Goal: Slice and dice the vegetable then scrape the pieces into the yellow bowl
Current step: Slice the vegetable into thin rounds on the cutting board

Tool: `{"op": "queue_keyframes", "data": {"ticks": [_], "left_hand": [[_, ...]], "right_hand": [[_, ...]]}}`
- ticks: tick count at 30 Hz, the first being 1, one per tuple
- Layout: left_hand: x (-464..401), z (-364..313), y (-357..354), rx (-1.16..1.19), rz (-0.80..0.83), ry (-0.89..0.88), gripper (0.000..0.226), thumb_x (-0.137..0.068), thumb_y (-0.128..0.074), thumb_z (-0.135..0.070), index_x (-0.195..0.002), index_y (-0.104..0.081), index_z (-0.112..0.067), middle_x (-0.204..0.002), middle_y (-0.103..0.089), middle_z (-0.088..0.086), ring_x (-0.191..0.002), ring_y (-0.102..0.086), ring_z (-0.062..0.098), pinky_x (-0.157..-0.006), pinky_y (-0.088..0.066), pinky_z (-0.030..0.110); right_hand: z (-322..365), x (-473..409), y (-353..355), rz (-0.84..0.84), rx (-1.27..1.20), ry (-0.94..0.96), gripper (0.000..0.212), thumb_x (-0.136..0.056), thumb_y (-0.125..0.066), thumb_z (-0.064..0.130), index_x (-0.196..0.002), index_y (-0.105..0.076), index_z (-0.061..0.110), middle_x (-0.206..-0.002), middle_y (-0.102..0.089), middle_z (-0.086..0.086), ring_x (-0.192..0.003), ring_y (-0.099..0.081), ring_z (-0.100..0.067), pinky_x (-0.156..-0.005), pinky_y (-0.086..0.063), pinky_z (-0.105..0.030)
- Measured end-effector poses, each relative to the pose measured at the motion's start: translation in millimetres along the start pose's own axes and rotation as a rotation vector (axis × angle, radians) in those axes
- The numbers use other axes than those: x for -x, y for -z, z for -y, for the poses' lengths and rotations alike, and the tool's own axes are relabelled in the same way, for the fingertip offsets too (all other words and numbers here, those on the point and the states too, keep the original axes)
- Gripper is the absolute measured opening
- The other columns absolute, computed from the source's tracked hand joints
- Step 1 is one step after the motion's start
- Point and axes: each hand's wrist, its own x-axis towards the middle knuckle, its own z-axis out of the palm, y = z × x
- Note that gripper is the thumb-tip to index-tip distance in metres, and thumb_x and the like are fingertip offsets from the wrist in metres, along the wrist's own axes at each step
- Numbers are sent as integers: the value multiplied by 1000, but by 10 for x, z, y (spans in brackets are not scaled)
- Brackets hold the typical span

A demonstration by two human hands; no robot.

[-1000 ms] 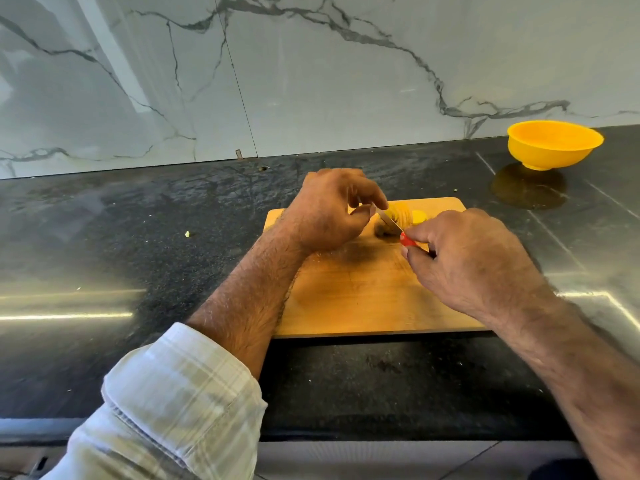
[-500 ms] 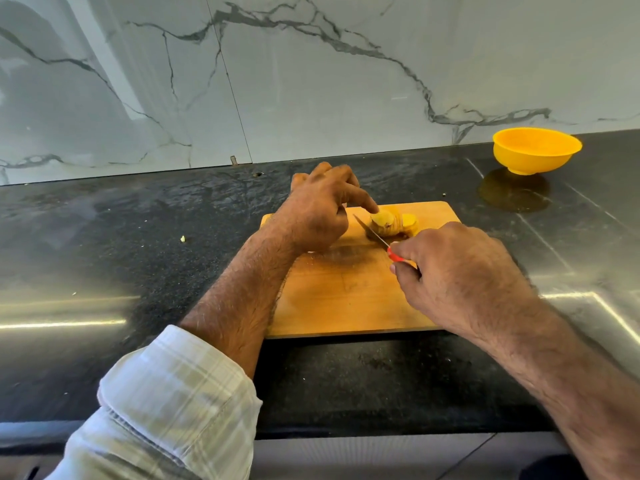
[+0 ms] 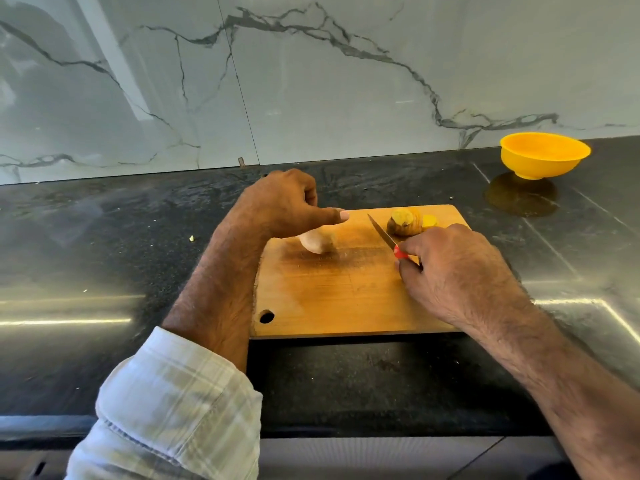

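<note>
Wall: pale marble (image 3: 346, 81) with dark veins stood behind everything.
Counter: a dark, glossy stone counter (image 3: 104, 237) ran the full width, throwing back streaks of light at both sides.
Cutting board: a wooden cutting board (image 3: 329, 292) lay flat on the counter near its front edge, with a round hole in its near left corner.
Left arm: a pale checked sleeve (image 3: 173, 410) was rolled back from the forearm.
Left hand: the left hand (image 3: 280, 206) hovered over the board's far left corner. Its grip was loosely curled on nothing, with the thumb stretched out towards the knife.
Right hand: the right hand (image 3: 450, 268) sat over the board's right side, its grip pinching the red handle of the knife.
Yellow bowl: the yellow bowl (image 3: 543, 155) stood upright at the far right of the counter, close to the wall and well apart from the board. I could not see anything inside it.
Sliced vegetable: a brown-skinned, yellow-fleshed vegetable (image 3: 403, 221) lay at the board's far right edge, cut into slices that leaned together, with one loose slice just beside it on the right.
Uncut piece: a pale piece (image 3: 317, 240) rested on the board just under the left hand; whether they touched I could not tell.
Knife: the knife (image 3: 382, 233) had a short blade angled up and left, its tip just left of the slices.
</note>
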Motion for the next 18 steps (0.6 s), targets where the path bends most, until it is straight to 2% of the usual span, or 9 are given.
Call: {"op": "queue_keyframes", "data": {"ticks": [3,6,8,11,13,15,18], "left_hand": [[4,17,10,131,122,10,44,-82,-82,-57,-98,-65,-21,-84,-74,1,-71,-74,15,-70,-64,36],[-17,33,-21,220,118,-34,35,-83,-86,-45,-99,-67,-20,-90,-75,1,-69,-76,13,-72,-64,34],[-18,56,-28,282,111,-86,30,-83,-88,-38,-101,-72,-21,-100,-75,-1,-80,-76,12,-79,-63,34],[-28,124,-7,317,130,-133,21,-89,-84,-23,-109,-77,-24,-111,-75,-8,-105,-70,9,-99,-57,40],[-30,161,4,306,164,-128,24,-91,-82,-26,-115,-78,-28,-115,-74,-8,-108,-68,10,-97,-58,43],[-29,164,5,281,203,-123,35,-87,-85,-35,-120,-76,-32,-119,-70,-8,-106,-67,11,-93,-56,40],[-29,134,-33,250,192,-119,44,-79,-89,-42,-117,-72,-31,-109,-68,-5,-96,-64,11,-84,-53,32]], "right_hand": [[40,-40,-73,11,-62,6,35,-100,-55,50,-130,-67,36,-92,-61,9,-82,-57,-11,-64,-50,-24],[47,-71,-140,-9,-76,13,35,-99,-55,51,-127,-69,35,-84,-60,11,-80,-58,-10,-62,-50,-25],[32,-82,-168,-25,-95,14,35,-98,-56,52,-126,-70,35,-83,-61,11,-78,-58,-9,-62,-51,-25],[26,-71,-159,-22,-126,10,34,-99,-58,50,-126,-70,33,-80,-59,12,-74,-56,-7,-58,-46,-23],[44,-62,-149,-16,-127,10,34,-99,-58,50,-125,-70,33,-81,-60,11,-75,-57,-7,-59,-47,-23],[73,-55,-150,-12,-128,-2,34,-98,-59,51,-125,-70,34,-87,-62,9,-82,-60,-11,-67,-54,-27],[121,-60,-150,7,-122,-31,35,-97,-59,51,-126,-68,34,-100,-65,7,-93,-62,-15,-79,-60,-35]]}}
